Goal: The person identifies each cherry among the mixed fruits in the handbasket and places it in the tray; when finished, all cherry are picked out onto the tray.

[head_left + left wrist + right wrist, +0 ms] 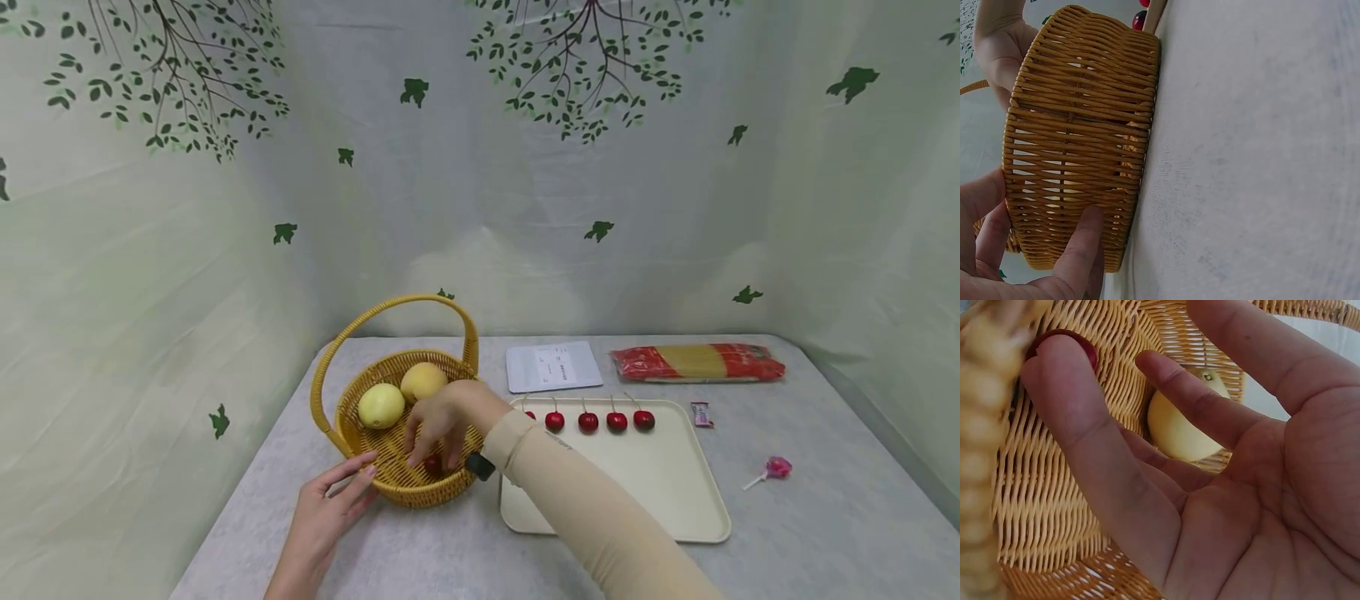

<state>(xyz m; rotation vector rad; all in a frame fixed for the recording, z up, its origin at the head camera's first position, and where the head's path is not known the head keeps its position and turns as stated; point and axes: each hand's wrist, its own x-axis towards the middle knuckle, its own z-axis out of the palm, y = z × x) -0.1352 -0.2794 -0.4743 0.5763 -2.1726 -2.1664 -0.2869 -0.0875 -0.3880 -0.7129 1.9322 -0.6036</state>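
Observation:
A yellow wicker basket [420, 497] with a tall handle stands left of the tray. My left hand [322, 517] holds it at the near left rim; in the left wrist view its fingers [1082, 250] touch the outer wall. My right hand [442, 417] reaches down into the basket. It pinches a dark red cherry [432, 465] near the basket floor; the thumb tip partly covers this cherry [1090, 350] in the right wrist view. Two round yellow fruits, one nearer [380, 406] and one farther [424, 382], lie in the basket beyond the hand.
A cream tray [697, 517] holds several stemmed cherries [588, 422] in a row along its far edge; my right sleeve crosses over it. Behind lie a white packet [553, 367] and a red-and-gold package [697, 362]. A small wrapped candy [702, 414] and a pink lollipop [777, 467] lie at right.

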